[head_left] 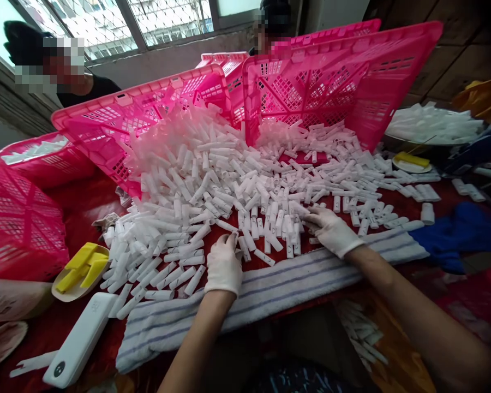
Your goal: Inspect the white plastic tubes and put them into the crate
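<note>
A large heap of short white plastic tubes [213, 174], some with small dark markings, spills from tipped pink baskets toward me. At its near edge, my left hand [224, 265] in a white glove has its fingers bent and thumb apart, touching the tubes. My right hand [335, 233], gloved too, reaches in from the right with fingers stretched against a cluster of marked tubes [280, 221]. Between both hands several tubes lie loosely on the red tabletop [256, 262]. Neither hand shows a tube clearly gripped, though the fingertips are partly hidden.
A striped towel [270, 289] runs along the front edge. At left are a white device [82, 341] and a dish with yellow pieces [82, 267]. Pink baskets [311, 82] stand behind; a blue cloth [462, 234] lies right. Two people [76, 84] are beyond.
</note>
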The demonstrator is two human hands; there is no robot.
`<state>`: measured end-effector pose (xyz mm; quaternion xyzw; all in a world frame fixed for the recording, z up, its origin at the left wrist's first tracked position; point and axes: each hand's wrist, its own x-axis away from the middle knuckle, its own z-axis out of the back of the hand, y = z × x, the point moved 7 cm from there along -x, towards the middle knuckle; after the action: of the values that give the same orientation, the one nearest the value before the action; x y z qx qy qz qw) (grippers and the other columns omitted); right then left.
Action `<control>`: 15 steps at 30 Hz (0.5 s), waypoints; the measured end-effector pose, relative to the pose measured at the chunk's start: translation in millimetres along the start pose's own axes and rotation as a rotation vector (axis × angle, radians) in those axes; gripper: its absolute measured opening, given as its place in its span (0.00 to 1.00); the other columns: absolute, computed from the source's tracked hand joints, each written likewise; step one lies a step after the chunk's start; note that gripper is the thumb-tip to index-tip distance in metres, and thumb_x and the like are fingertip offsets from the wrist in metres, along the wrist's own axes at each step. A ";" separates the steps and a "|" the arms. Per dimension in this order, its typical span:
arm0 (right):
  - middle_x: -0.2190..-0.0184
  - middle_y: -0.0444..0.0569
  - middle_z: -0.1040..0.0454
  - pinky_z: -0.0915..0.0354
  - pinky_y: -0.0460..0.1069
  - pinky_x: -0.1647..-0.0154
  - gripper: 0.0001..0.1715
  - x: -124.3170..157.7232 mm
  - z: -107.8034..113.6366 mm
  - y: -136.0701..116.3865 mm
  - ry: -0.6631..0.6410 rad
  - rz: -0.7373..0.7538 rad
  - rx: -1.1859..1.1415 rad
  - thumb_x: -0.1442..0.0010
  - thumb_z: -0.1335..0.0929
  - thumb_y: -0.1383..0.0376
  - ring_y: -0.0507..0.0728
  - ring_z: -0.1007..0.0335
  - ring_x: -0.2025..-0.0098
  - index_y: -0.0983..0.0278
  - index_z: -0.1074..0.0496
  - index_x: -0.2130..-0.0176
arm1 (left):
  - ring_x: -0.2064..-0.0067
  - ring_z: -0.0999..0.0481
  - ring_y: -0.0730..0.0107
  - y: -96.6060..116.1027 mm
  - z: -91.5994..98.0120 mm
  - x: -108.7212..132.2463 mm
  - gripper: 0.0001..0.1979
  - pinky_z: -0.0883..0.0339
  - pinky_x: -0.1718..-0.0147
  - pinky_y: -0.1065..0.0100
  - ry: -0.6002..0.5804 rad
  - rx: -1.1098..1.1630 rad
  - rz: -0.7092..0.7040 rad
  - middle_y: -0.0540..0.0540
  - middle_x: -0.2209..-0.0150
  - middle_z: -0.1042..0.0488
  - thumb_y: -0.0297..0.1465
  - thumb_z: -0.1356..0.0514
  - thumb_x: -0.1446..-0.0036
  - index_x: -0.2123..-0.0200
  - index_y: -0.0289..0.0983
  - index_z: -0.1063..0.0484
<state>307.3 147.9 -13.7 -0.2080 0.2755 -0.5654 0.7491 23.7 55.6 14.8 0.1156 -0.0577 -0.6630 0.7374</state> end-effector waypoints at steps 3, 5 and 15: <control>0.52 0.54 0.27 0.37 0.58 0.44 0.18 19.2 17.8 1.4 0.132 0.015 -0.215 0.41 0.34 0.53 0.63 0.31 0.48 0.61 0.24 0.58 | 0.47 0.31 0.53 8.7 9.1 9.8 0.22 0.36 0.49 0.56 0.079 0.080 -0.154 0.40 0.46 0.30 0.24 0.43 0.44 0.46 0.40 0.30; 0.53 0.53 0.25 0.34 0.60 0.48 0.21 25.5 33.4 7.9 0.229 -0.116 -0.405 0.43 0.32 0.50 0.64 0.29 0.51 0.59 0.26 0.56 | 0.49 0.29 0.55 20.1 10.5 13.3 0.17 0.34 0.49 0.57 0.081 0.220 -0.262 0.41 0.50 0.27 0.24 0.42 0.44 0.51 0.39 0.27; 0.37 0.47 0.39 0.32 0.59 0.52 0.34 45.3 8.3 -73.5 0.027 -0.215 -1.200 0.38 0.50 0.40 0.62 0.36 0.40 0.47 0.41 0.39 | 0.52 0.30 0.51 145.9 -1.5 64.4 0.33 0.33 0.55 0.54 0.009 0.738 -0.308 0.36 0.50 0.31 0.44 0.30 0.58 0.51 0.38 0.34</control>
<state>268.3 84.3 30.4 -0.6132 0.5331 -0.3865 0.4364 172.1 5.7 45.0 0.3829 -0.2710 -0.7001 0.5384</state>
